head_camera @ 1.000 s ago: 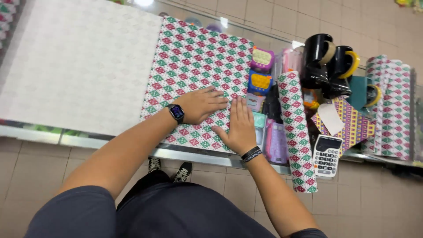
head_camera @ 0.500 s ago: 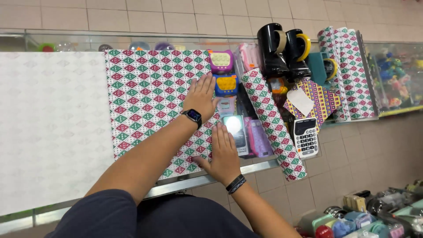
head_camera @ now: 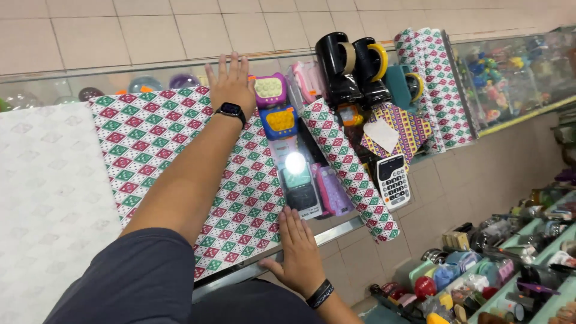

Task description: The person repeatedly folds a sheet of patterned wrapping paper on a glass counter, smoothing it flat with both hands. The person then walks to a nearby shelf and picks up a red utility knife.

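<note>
A sheet of wrapping paper (head_camera: 168, 144) with green and red diamonds lies flat on a glass counter (head_camera: 336, 231). My left hand (head_camera: 230, 79), with a dark watch on its wrist, rests flat with fingers spread on the sheet's far edge. At the sheet's near right corner my right hand (head_camera: 298, 249), wearing a black wristband, presses palm-down by the counter's metal rim. Neither hand holds anything.
White paper (head_camera: 42, 198) covers the counter on the left. Right of the sheet lie a purple toy (head_camera: 270, 90), a blue toy (head_camera: 279, 122), pink packaged items (head_camera: 333, 191), a matching paper roll (head_camera: 351, 174), a calculator (head_camera: 391, 182) and black tape dispensers (head_camera: 345, 63). Shelves of small goods (head_camera: 498, 264) stand lower right.
My left hand has slid from the sheet's middle to its far edge. My right hand has drawn back to the near edge. The view has turned right.
</note>
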